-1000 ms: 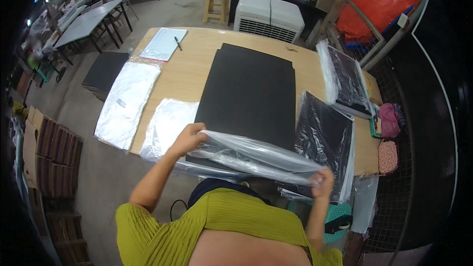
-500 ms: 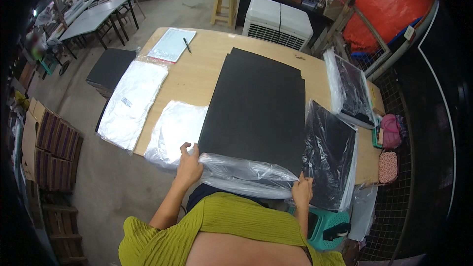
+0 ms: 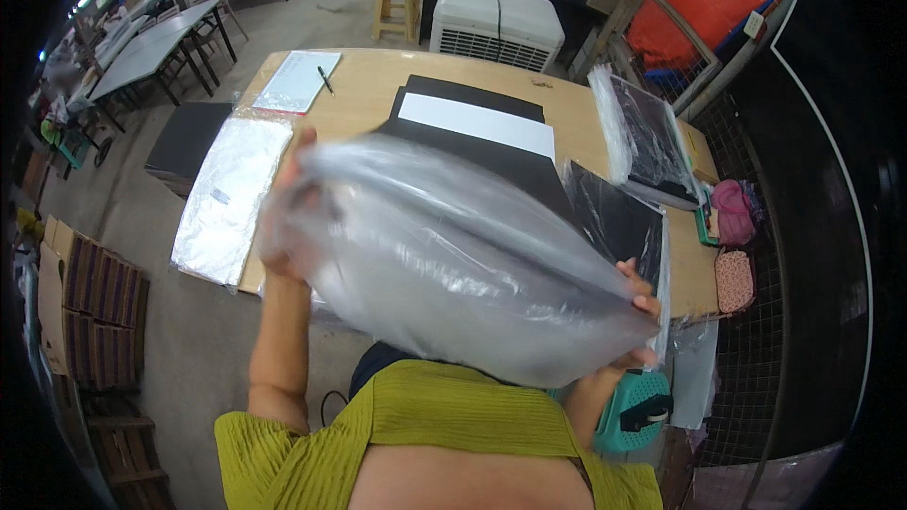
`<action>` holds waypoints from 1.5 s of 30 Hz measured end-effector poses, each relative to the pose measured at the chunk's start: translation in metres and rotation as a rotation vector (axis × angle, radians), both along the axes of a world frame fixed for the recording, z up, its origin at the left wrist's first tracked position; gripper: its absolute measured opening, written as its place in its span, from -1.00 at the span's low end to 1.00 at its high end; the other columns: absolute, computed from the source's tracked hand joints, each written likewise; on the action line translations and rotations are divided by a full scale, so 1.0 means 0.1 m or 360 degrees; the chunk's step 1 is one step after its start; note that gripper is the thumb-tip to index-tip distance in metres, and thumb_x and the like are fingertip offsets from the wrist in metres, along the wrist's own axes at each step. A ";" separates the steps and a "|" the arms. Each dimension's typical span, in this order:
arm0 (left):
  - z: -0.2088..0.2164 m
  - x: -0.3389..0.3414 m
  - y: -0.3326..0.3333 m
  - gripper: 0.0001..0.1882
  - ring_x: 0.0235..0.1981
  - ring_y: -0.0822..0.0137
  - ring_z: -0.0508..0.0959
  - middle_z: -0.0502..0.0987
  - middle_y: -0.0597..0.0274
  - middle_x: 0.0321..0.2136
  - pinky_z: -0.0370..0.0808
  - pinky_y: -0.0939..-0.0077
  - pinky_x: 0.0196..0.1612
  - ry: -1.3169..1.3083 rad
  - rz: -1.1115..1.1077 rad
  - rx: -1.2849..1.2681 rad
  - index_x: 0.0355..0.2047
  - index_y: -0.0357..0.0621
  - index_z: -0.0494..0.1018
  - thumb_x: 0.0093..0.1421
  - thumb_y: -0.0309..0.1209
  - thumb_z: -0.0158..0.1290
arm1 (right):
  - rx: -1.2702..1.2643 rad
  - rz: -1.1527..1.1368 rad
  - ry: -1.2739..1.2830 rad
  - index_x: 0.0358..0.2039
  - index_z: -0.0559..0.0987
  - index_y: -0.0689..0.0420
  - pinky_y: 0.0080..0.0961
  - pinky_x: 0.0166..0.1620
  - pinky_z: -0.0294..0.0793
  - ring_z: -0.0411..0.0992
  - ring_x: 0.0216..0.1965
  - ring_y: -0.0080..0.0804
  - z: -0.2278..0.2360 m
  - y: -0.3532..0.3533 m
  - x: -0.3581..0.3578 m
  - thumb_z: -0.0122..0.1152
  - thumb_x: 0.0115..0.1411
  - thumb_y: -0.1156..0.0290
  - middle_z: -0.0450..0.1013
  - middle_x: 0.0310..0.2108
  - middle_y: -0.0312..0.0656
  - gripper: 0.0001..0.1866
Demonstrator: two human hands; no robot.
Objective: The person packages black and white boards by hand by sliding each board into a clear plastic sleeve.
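A large clear plastic bag (image 3: 453, 264), smeared by motion, is stretched between my two hands above the table's near edge. At the bag's left end is my left hand (image 3: 291, 217), its fingers blurred and partly covered by the film. My right hand (image 3: 641, 312) grips the lower right corner with bent fingers. Behind the bag lie black sheets (image 3: 472, 149) on the table, largely hidden by it. A white strip (image 3: 477, 126) shows across them near their far end. Whether anything is inside the bag I cannot make out.
On the wooden table (image 3: 368, 80) lie a stack of white plastic bags (image 3: 231, 203), a wrapped pad (image 3: 298, 82), a pen (image 3: 325, 81) and plastic-wrapped black sheets (image 3: 619, 217). More wrapped sheets (image 3: 647, 137) and a pink pouch (image 3: 733, 280) sit right. A green stool (image 3: 633, 414) stands below.
Both hands have lifted the plastic from the near end of the black sheets and spread it across them. My left hand moved left and away from me. A white strip now shows on the sheets.
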State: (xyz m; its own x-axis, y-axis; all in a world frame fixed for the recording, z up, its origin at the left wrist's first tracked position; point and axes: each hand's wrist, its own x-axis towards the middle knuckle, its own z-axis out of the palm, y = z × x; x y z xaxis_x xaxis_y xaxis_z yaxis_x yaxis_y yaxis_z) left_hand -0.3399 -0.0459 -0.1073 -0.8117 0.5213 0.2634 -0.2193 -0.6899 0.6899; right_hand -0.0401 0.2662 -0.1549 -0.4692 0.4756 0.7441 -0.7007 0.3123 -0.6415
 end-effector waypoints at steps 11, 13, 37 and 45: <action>1.65 -0.64 0.25 -0.49 -0.30 0.05 0.57 0.56 0.00 -0.30 0.49 0.28 -0.22 0.2254 0.1985 -0.0631 -0.03 -0.31 0.42 -0.01 -0.36 0.18 | 0.0265 -0.0998 0.0069 -0.07 0.49 0.33 -0.56 -0.23 0.53 0.52 -0.25 -0.35 2.37 0.33 -0.67 0.04 0.17 0.50 0.49 -0.19 -0.02 -0.68; 1.81 -1.00 0.45 -0.67 -0.31 0.16 0.59 0.58 0.07 -0.34 0.51 0.33 -0.23 0.1994 0.1820 -0.0677 -0.18 -0.29 0.48 0.09 -0.33 0.07 | 0.0815 -0.0681 -0.0126 -0.05 0.47 0.31 -0.49 -0.19 0.50 0.52 -0.26 -0.22 2.57 0.74 -0.75 0.12 0.07 0.48 0.50 -0.21 -0.05 -0.60; -0.58 0.70 -0.99 -0.30 -0.49 0.20 0.60 0.55 -0.11 -0.46 0.50 0.33 -0.33 0.0355 -0.0534 -0.2276 0.21 0.04 0.27 0.02 -0.73 -0.17 | 0.0021 -0.0825 -0.2107 -0.13 0.61 0.19 -0.50 -0.35 0.45 0.46 -0.54 -0.36 -0.33 -0.85 0.43 -0.13 0.02 0.69 0.55 -0.44 -0.03 -0.56; -1.37 0.95 0.68 -0.47 -0.29 0.17 0.61 0.51 -0.08 -0.14 0.54 0.37 -0.20 0.1507 -0.0850 -0.1484 0.15 -0.23 0.30 0.16 -0.42 0.11 | -0.0431 -0.1170 -0.1956 -0.30 0.67 0.20 -0.62 -0.69 0.31 0.30 -0.73 -0.53 -0.84 0.64 1.47 -0.15 0.06 0.63 0.47 -0.56 -0.17 -0.63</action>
State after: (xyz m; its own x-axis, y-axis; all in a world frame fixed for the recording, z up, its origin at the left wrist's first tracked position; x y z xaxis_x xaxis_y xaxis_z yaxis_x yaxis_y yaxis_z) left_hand -0.2448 0.0221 -0.2443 -0.1821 0.9831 -0.0174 0.4869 0.1055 0.8671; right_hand 0.1065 0.3301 -0.2390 -0.3244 0.9418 -0.0884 0.5835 0.1256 -0.8023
